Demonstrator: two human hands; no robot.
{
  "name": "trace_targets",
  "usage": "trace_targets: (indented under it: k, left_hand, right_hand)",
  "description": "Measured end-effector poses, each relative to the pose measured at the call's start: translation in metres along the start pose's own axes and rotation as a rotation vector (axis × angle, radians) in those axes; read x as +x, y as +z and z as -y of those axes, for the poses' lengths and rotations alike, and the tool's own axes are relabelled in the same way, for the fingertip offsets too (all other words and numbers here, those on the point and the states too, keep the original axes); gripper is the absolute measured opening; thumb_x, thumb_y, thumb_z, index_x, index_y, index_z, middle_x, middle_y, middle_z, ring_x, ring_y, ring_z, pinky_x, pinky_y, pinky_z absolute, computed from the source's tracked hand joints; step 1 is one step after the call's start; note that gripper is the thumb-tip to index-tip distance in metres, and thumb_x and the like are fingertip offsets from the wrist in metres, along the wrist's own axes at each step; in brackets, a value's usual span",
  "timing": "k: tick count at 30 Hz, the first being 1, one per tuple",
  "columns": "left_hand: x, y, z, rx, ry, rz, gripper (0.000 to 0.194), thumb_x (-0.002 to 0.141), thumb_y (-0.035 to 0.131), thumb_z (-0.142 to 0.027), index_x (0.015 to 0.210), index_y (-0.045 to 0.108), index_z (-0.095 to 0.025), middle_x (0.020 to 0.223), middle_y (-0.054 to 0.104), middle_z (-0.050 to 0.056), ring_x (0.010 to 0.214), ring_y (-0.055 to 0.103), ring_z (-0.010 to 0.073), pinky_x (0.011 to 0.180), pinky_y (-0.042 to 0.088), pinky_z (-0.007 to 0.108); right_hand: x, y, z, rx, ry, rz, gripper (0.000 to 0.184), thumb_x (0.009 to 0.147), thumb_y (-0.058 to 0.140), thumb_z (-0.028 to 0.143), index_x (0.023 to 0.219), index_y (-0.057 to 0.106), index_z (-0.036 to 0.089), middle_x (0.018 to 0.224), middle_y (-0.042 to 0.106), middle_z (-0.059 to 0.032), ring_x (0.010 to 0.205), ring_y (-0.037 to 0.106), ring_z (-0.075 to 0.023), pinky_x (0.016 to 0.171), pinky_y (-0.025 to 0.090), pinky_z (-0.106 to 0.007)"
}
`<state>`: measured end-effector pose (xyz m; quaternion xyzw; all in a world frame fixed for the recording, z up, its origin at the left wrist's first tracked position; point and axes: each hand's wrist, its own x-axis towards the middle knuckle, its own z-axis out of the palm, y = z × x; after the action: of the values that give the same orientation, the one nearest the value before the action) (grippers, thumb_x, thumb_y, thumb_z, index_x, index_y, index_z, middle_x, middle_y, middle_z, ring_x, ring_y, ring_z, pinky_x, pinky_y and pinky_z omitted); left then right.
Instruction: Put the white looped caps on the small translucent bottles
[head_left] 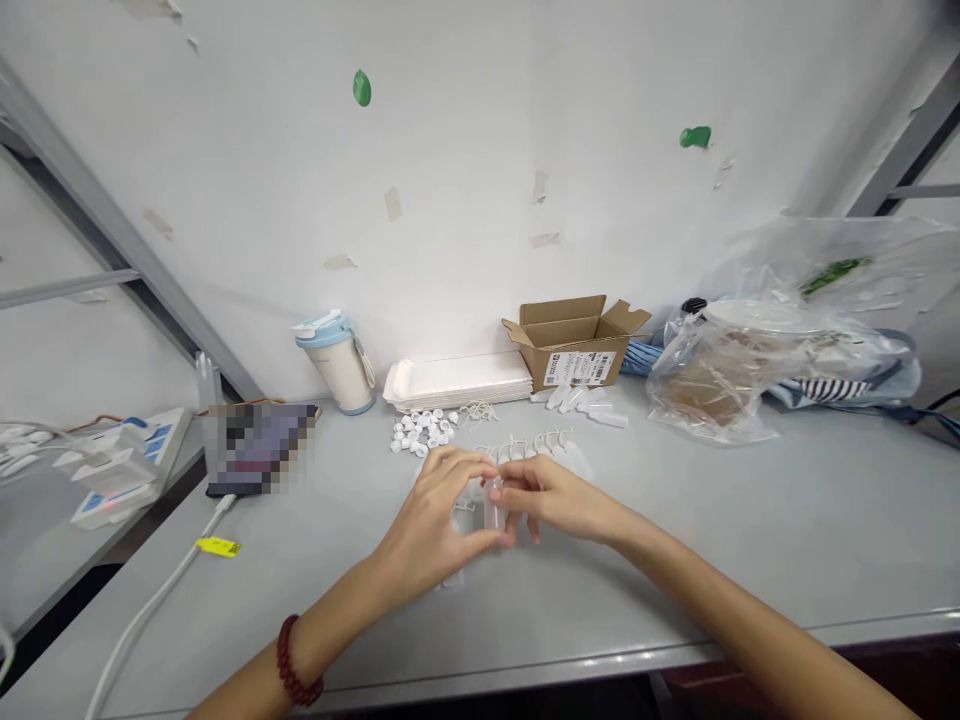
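Between my hands stands a small clear plastic bottle, roughly upright over the table. My left hand grips it, with the thumb low and the fingers near its top. The fingers of my right hand are bent against its upper right side; whether a cap is in them is hidden. Behind my hands lie several white curved plastic pieces in a row. A cluster of small white caps lies beyond my left hand. More clear bottles lie farther back, in front of the cardboard box.
An open cardboard box and a stack of white flat trays stand by the wall. To their left are a cream tumbler, a blurred phone with its white cable, and a power strip. Clear plastic bags lie right.
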<state>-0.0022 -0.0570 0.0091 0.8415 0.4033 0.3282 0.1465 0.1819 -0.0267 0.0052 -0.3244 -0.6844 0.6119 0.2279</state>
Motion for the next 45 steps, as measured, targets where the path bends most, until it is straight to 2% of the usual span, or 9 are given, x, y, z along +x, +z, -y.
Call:
trace_targets:
  k: [5, 8, 11, 21, 30, 36, 40, 42, 45]
  left_hand:
    - [-0.031, 0.0, -0.003, 0.014, -0.092, 0.193, 0.046, 0.064, 0.076, -0.019, 0.104, 0.053, -0.022, 0.109, 0.059, 0.006, 0.106, 0.047, 0.0254, 0.089, 0.045, 0.041]
    - [-0.039, 0.0, -0.001, 0.03, -0.128, 0.257, 0.046, 0.064, 0.076, -0.018, 0.103, 0.053, -0.022, 0.111, 0.058, 0.006, 0.106, 0.046, 0.0255, 0.091, 0.043, 0.042]
    - [-0.039, -0.001, 0.001, 0.046, -0.144, 0.306, 0.044, 0.064, 0.075, -0.019, 0.102, 0.054, -0.022, 0.11, 0.059, 0.006, 0.106, 0.045, 0.0262, 0.091, 0.042, 0.043]
    - [-0.032, -0.007, 0.011, 0.054, -0.126, 0.334, 0.04, 0.069, 0.075, -0.035, 0.103, 0.056, -0.023, 0.107, 0.059, 0.006, 0.106, 0.045, 0.0261, 0.091, 0.04, 0.043]
    - [-0.032, -0.006, 0.01, 0.103, -0.117, 0.348, 0.044, 0.068, 0.076, -0.038, 0.104, 0.055, -0.023, 0.109, 0.058, 0.006, 0.106, 0.045, 0.0263, 0.091, 0.039, 0.043]
    - [-0.032, -0.012, 0.013, 0.074, -0.113, 0.281, 0.048, 0.069, 0.072, -0.046, 0.107, 0.054, -0.023, 0.11, 0.058, 0.007, 0.106, 0.045, 0.0263, 0.089, 0.041, 0.042]
    - [-0.023, -0.017, 0.021, 0.063, -0.136, 0.134, 0.028, 0.081, 0.06, -0.039, 0.103, 0.057, -0.023, 0.105, 0.06, 0.007, 0.103, 0.049, 0.0245, 0.082, 0.046, 0.037]
    - [-0.013, -0.017, 0.029, 0.06, -0.192, 0.057, 0.02, 0.086, 0.051, -0.034, 0.099, 0.059, -0.022, 0.102, 0.062, 0.007, 0.101, 0.051, 0.0239, 0.07, 0.048, 0.032]
    - [0.009, -0.014, 0.045, 0.082, -0.274, -0.004, 0.02, 0.086, 0.045, -0.028, 0.091, 0.062, -0.021, 0.098, 0.065, 0.006, 0.094, 0.054, 0.0229, 0.06, 0.046, 0.028]
  right_hand:
    - [-0.005, 0.007, -0.002, -0.265, 0.097, 0.178, 0.024, 0.08, 0.058, 0.033, 0.067, 0.057, 0.013, 0.06, 0.057, 0.0018, 0.044, 0.053, -0.0065, 0.046, 0.037, -0.019]
    - [-0.004, 0.011, -0.002, -0.378, 0.099, 0.186, 0.02, 0.077, 0.061, 0.03, 0.07, 0.06, 0.012, 0.056, 0.053, 0.0034, 0.046, 0.049, -0.0066, 0.047, 0.036, -0.019]
    - [-0.003, 0.013, -0.004, -0.458, 0.075, 0.158, 0.02, 0.075, 0.065, 0.033, 0.075, 0.064, 0.012, 0.06, 0.056, 0.002, 0.053, 0.049, -0.0082, 0.05, 0.035, -0.019]
    - [-0.001, 0.012, -0.007, -0.494, 0.068, 0.124, 0.029, 0.076, 0.065, 0.035, 0.096, 0.066, 0.013, 0.063, 0.057, 0.0017, 0.054, 0.049, -0.0095, 0.052, 0.035, -0.021]
    - [0.0, 0.013, -0.007, -0.501, 0.07, 0.118, 0.03, 0.075, 0.066, 0.035, 0.097, 0.067, 0.014, 0.061, 0.056, 0.0026, 0.052, 0.048, -0.0093, 0.051, 0.035, -0.021]
    - [-0.001, 0.008, -0.005, -0.474, 0.07, 0.131, 0.028, 0.075, 0.066, 0.032, 0.095, 0.067, 0.013, 0.06, 0.057, 0.0024, 0.05, 0.049, -0.0081, 0.047, 0.035, -0.019]
    - [-0.003, -0.003, 0.003, -0.39, 0.065, 0.107, 0.025, 0.079, 0.061, 0.034, 0.093, 0.065, 0.014, 0.064, 0.06, 0.0013, 0.042, 0.043, -0.0061, 0.043, 0.035, -0.019]
    - [-0.003, -0.012, 0.006, -0.367, 0.032, 0.02, 0.021, 0.081, 0.057, 0.034, 0.087, 0.065, 0.015, 0.062, 0.06, 0.0009, 0.043, 0.042, -0.0064, 0.043, 0.034, -0.02]
    - [-0.001, -0.03, 0.005, -0.467, -0.039, -0.224, 0.019, 0.084, 0.051, 0.03, 0.081, 0.063, 0.016, 0.061, 0.061, -0.0003, 0.049, 0.047, -0.0091, 0.047, 0.035, -0.021]
